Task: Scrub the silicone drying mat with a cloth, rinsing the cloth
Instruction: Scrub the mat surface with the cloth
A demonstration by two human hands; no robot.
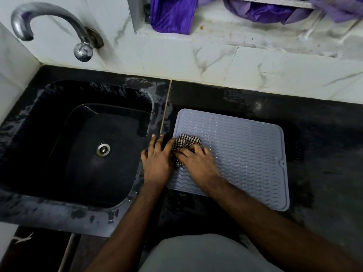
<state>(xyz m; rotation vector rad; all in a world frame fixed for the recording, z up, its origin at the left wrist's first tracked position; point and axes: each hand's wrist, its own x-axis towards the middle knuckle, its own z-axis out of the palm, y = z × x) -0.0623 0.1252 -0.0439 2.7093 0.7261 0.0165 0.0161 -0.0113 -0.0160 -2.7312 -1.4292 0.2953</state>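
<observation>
A grey silicone drying mat [241,152] with a wavy ribbed surface lies flat on the black counter, right of the sink. A black-and-white checked cloth [185,143] sits bunched on the mat's left part. My right hand [196,160] lies on top of the cloth with its fingers curled into it, pressing it onto the mat. My left hand [157,156] rests with spread, straight fingers on the mat's left edge and the counter beside the cloth.
A black sink [84,146] with a metal drain [103,149] lies to the left, its rim wet. A curved metal tap [49,22] comes out of the tiled wall above it. Purple fabric [172,14] hangs on a ledge at the back.
</observation>
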